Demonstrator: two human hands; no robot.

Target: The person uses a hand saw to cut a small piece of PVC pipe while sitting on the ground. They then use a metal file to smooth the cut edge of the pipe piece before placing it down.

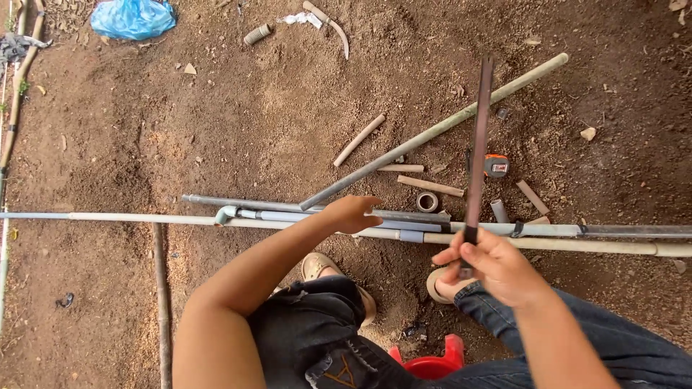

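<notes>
My left hand (352,213) rests, fingers curled, on a bundle of long grey and pale pipes (303,214) lying across the dirt, at the low end of a slanted pale pipe (432,133). My right hand (490,263) grips the handle of a long dark blade (478,137) that points up and away over the pipes. A grey elbow fitting (225,213) sits on one pipe to the left of my left hand.
Short cut pipe pieces (358,140) lie on the dirt (238,122) beyond the pipes, with a tape roll (427,201) and an orange tape measure (496,165). A blue plastic bag (132,17) lies far left. A red stool (432,364) shows between my knees.
</notes>
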